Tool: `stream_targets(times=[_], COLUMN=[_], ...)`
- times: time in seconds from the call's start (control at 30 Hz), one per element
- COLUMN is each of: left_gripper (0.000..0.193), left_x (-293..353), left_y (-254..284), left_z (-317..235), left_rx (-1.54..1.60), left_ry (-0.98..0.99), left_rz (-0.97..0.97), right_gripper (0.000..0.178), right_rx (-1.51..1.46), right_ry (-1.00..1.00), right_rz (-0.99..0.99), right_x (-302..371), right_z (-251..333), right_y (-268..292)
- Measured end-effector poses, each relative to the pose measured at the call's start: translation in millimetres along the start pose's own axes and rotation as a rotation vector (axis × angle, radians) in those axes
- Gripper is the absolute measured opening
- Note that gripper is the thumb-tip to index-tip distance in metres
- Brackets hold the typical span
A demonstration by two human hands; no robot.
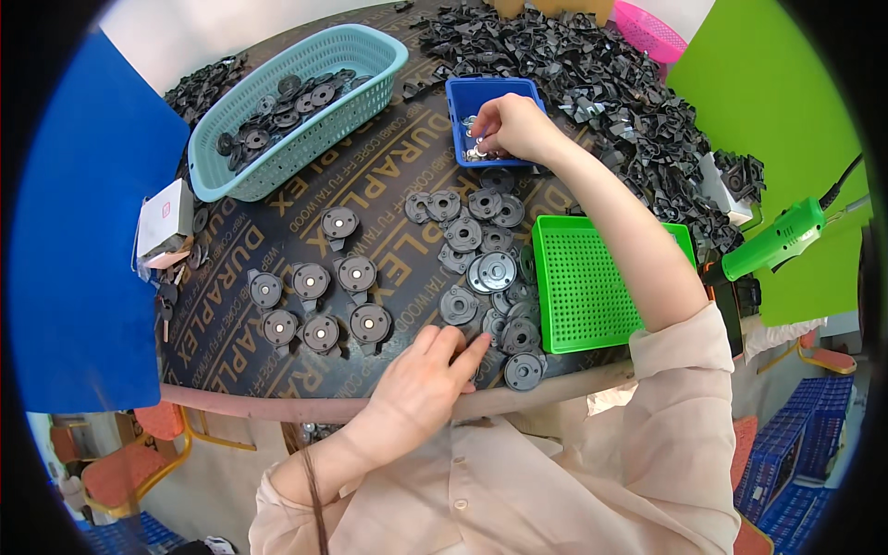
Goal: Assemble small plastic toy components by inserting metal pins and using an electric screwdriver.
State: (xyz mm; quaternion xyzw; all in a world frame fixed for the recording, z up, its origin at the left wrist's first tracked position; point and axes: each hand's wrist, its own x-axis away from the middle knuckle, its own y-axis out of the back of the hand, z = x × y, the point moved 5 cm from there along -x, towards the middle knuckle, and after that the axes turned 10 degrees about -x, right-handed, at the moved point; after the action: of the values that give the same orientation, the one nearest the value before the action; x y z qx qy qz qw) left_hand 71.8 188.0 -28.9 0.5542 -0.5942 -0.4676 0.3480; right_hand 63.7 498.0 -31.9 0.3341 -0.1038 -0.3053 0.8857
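Observation:
My right hand (523, 129) reaches into a small blue bin (494, 83). Its fingers come together in a pinch over small shiny metal pieces (474, 154); whatever lies between the fingertips is too small to make out. Near the table's front edge, my left hand (416, 379) has its fingers apart beside a loose cluster of dark round plastic discs (462, 234). One silvery-faced disc (497, 271) lies among them. Left of that hand, several tabbed discs (311, 280) are laid out in rough rows, each with a light metal centre.
A light-blue basket (208, 176) of discs stands at the far left. A green perforated tray (592, 287) sits under my right forearm. Black parts (592, 102) are heaped along the back and right. A green power screwdriver (777, 239) is at right, a white box (166, 222) at left.

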Motion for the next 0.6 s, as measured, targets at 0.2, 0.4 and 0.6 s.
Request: stream_targets(times=[0.2,0.4,0.6], left_gripper=[0.032,0.035,0.023], left_x=[-5,-12,-20], left_y=[11,3,-8], left_z=[16,27,26], left_rx=[0.316,0.974,1.667], left_ry=[0.242,0.49,0.69], left_rz=[-0.018,-0.061,-0.056], right_gripper=[0.007,0.005,0.005], right_rx=[0.084,0.135,-0.025], right_ry=[0.056,0.048,0.032], right_rz=[-0.111,-0.089,-0.181], right_x=[-1,3,29], right_z=[-1,3,15], right_y=[4,10,34])
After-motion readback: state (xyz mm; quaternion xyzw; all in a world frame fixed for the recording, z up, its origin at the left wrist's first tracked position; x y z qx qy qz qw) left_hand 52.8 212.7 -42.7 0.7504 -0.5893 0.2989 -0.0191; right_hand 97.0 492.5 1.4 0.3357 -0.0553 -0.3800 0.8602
